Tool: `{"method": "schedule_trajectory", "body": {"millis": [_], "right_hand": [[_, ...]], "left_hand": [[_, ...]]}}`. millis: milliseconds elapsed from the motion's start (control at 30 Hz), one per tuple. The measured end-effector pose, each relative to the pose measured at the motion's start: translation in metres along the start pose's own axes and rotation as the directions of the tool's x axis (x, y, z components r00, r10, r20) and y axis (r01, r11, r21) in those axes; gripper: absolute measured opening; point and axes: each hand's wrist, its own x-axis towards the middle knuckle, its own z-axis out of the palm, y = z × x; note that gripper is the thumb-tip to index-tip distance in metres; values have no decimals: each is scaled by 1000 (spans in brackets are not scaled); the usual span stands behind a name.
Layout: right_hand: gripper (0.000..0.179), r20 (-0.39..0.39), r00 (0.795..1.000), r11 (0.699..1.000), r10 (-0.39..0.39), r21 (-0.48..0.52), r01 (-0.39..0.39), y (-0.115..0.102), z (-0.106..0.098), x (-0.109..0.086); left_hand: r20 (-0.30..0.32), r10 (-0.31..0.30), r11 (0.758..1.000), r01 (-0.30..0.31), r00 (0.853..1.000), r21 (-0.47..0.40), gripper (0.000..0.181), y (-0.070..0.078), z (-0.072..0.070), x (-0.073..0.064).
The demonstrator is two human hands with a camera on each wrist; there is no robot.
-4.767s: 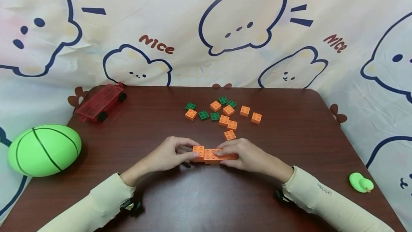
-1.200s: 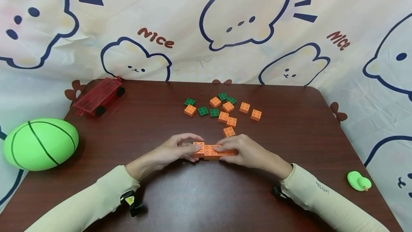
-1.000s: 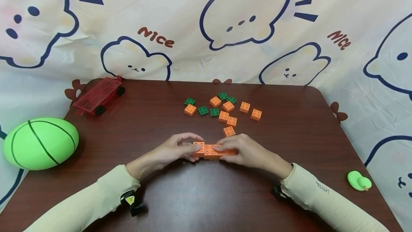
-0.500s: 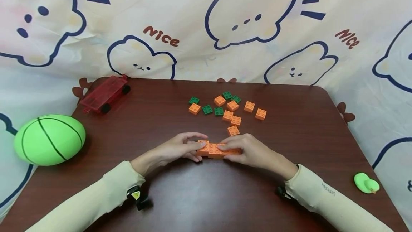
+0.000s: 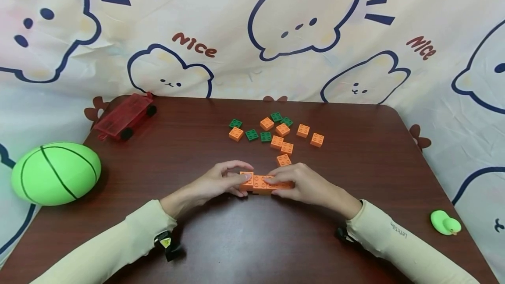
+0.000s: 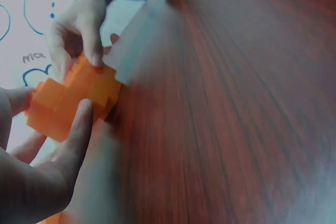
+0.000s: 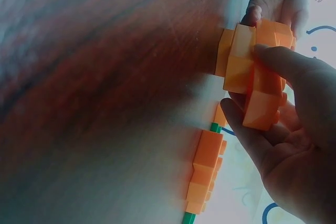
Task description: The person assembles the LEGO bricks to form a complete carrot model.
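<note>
Both hands hold a stepped block of joined orange building bricks [image 5: 259, 182] low over the table's middle. At its left end, my left hand [image 5: 215, 181] pinches a raised brick, with the thumb on it and other fingers around the end. My right hand [image 5: 305, 183] grips the right end, hiding part of the top. In the left wrist view the orange block [image 6: 58, 100] shows its stepped side. From the right wrist, several layers of the orange block [image 7: 262, 72] are visible between the fingers.
Beyond the hands lie loose orange bricks [image 5: 277, 142] and green bricks [image 5: 251, 135], several of each. A green ball [image 5: 57, 174] and a translucent red toy cart [image 5: 125, 116] stand left on the brown table [image 5: 252, 240]. A green toy duck [image 5: 445, 222] sits near the right edge.
Since the earliest frame, my left thumb has shifted up onto the raised end brick and the index finger has lifted behind it. My right hand keeps its grip; the head view has drifted slightly.
</note>
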Motion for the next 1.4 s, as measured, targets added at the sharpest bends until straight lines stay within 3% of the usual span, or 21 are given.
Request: {"method": "schedule_trajectory", "body": {"millis": [167, 300, 400, 567, 733, 867, 1033, 1100, 1167, 1233, 1300, 1400], "right_hand": [[33, 3, 1000, 1000, 2, 3, -2, 0, 0, 0], [33, 11, 1000, 1000, 13, 13, -13, 0, -1, 0], [33, 15, 1000, 1000, 15, 15, -16, 0, -1, 0], [33, 10, 1000, 1000, 15, 9, -15, 1, -1, -1], [34, 3, 1000, 1000, 8, 5, -8, 1, 1, 2], [35, 36, 999, 999, 31, 23, -31, 0, -2, 0], [45, 118, 991, 997, 56, 41, -61, -3, -21, 0], [45, 95, 992, 995, 85, 38, -89, 0, -35, 1], [40, 12, 989, 989, 147, 2, -147, 9, -51, 1], [34, -110, 963, 966, 244, -54, -251, 24, -67, -1], [32, -198, 911, 915, 363, -107, -388, 43, -78, -6], [33, -246, 826, 823, 508, -144, -549, 72, -84, -15]], "left_hand": [[-17, 125, 983, -122, 992, 140, 49, -2, 0, -4], [8, 215, 971, -214, 977, 109, 45, -6, 3, -4], [-3, 227, 971, -226, 974, 83, 44, -7, 4, -4], [-32, 259, 955, -251, 965, 161, 41, -6, 6, -3], [-18, 284, 937, -274, 959, 217, 38, -4, 4, -4], [3, 325, 884, -305, 946, 354, 39, 0, 6, -2], [-27, 384, 764, -301, 923, 571, 49, 10, 13, 1], [-39, 394, 727, -286, 918, 625, 49, 13, 17, 3], [-36, 394, 702, -275, 918, 657, 47, 15, 22, 6], [-31, 386, 690, -267, 922, 673, 44, 15, 26, 9], [-21, 365, 689, -255, 931, 678, 41, 14, 30, 10], [-8, 343, 689, -246, 939, 681, 36, 13, 33, 12]]}}
